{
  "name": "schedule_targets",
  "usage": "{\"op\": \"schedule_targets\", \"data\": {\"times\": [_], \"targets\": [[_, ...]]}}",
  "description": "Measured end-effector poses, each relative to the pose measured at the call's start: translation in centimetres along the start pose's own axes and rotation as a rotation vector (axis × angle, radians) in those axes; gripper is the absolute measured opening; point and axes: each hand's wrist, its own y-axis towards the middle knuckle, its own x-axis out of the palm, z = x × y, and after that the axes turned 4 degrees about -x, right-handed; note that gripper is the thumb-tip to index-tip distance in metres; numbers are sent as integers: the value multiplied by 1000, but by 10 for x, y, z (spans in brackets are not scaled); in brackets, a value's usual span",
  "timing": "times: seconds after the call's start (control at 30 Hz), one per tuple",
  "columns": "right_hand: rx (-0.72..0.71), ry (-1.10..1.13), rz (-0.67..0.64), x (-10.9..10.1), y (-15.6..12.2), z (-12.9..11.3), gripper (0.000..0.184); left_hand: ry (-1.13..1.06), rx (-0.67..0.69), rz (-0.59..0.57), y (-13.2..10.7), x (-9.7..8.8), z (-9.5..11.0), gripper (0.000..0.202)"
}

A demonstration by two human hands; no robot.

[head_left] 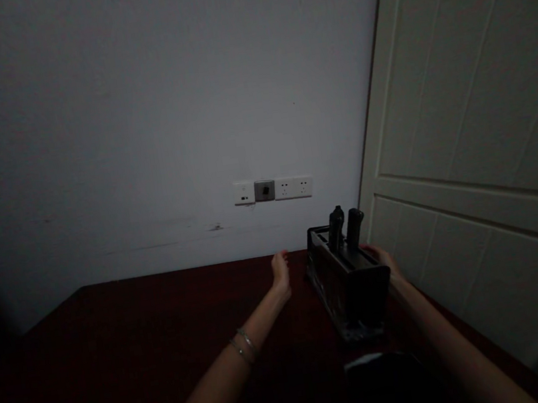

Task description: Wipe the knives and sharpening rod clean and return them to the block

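A black knife holder (328, 273) stands upright on the dark red table (176, 323), right of the middle. Two black handles, a left one (336, 226) and a right one (354, 228), stick up from its top. My left hand (281, 272) is a short way left of the holder, palm turned towards it, fingers apart and holding nothing. On the far right side of the holder is my right hand (383, 260). Most of its fingers are hidden behind the holder, and whether it touches or grips it I cannot tell.
Behind the table rises a pale wall (161, 123) with a row of sockets (292, 188). A panelled door (460, 99) borders the table on the right. Something black with a pale edge (381, 380) lies in front of the holder. The light is dim.
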Motion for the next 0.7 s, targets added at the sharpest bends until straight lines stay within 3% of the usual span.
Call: {"op": "schedule_targets", "data": {"times": [0.1,0.2,0.23,0.37,0.43,0.47,0.57,0.63,0.7], "targets": [[14,36,164,-17,-2,-16,11,190,51,129,25,-67,-1,30],[-77,85,292,-28,-12,-47,14,414,78,238,41,-137,-3,31],[-146,97,330,-26,-18,-60,16,493,82,265,43,-159,-4,31],[-737,-34,336,7,-67,-108,21,799,116,277,39,-222,-12,32],[-872,-172,202,36,-103,-115,22,932,144,238,31,-239,-21,32],[-925,-276,75,51,-121,-113,20,992,155,215,26,-245,-26,31],[-1019,-526,-444,97,-167,-78,21,1149,176,152,11,-254,-44,37],[-920,-692,-694,123,-186,-38,28,1236,192,118,4,-257,-53,44],[-727,-917,-852,143,-194,4,35,1308,210,90,-1,-258,-59,49]]}}
